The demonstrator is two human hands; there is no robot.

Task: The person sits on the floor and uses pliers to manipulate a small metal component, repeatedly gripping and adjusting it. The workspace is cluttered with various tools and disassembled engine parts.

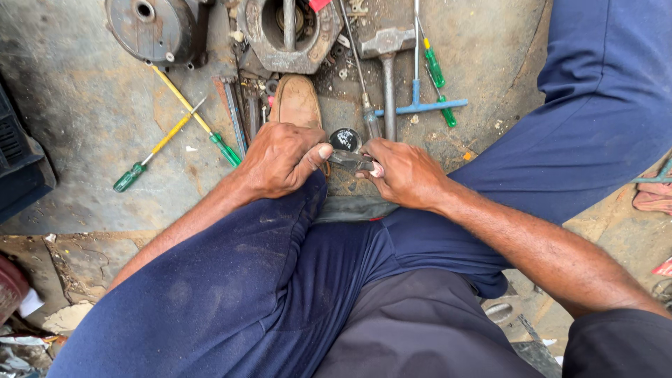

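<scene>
Left hand (280,159) and right hand (402,171) are meeting at frame centre, both closing on one small grey metal part (348,158) held between them just above the knees. Left grip: fingers curled narrow, thumb pressing onto the part's left end. Right grip: fingers wrapped tight around the part's right end, pinching it. A small round dark shiny piece (345,138) is sitting at 12 o'clock of the part, touching or just behind it; can't tell which. Person is sitting in dark blue trousers (266,280) on a stained concrete floor (91,112). A brown shoe (297,101) is lying at 12 o'clock of the left hand. Two yellow-shaft, green-handled screwdrivers (175,126) are crossing at 10 o'clock. A hammer (387,49) and a blue T-handle tool (418,105) are lying at 12 to 1 o'clock of the right hand, with a green-handled screwdriver (435,68) beside them. A grey metal housing (288,33) and a round motor cover (150,28) are sitting at the top edge.
</scene>
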